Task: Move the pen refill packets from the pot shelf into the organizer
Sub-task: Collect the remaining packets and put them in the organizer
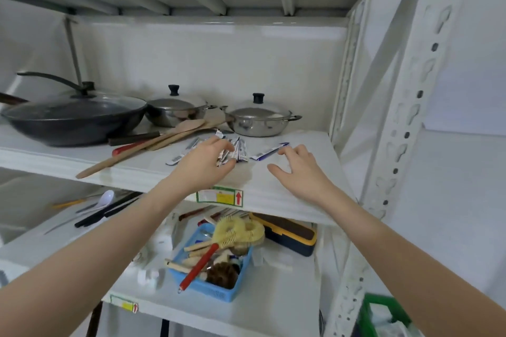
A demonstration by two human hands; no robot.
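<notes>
Hiding packet pile [235, 152], left hand [204, 165]

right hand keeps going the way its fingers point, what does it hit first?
Most likely the lone blue-and-white refill packet just beyond the right hand; its fingertips are almost at the packet's near end, though contact isn't clear.

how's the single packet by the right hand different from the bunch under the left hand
The single packet lies flat and alone on the pot shelf, just beyond the right hand, whose fingertips are at its end without a grip on it. The bunch of packets is a crumpled, overlapping heap, and the left hand curls its fingers over it. Both show the same white and blue printed wrapping and lie in front of the steel pots.
</notes>
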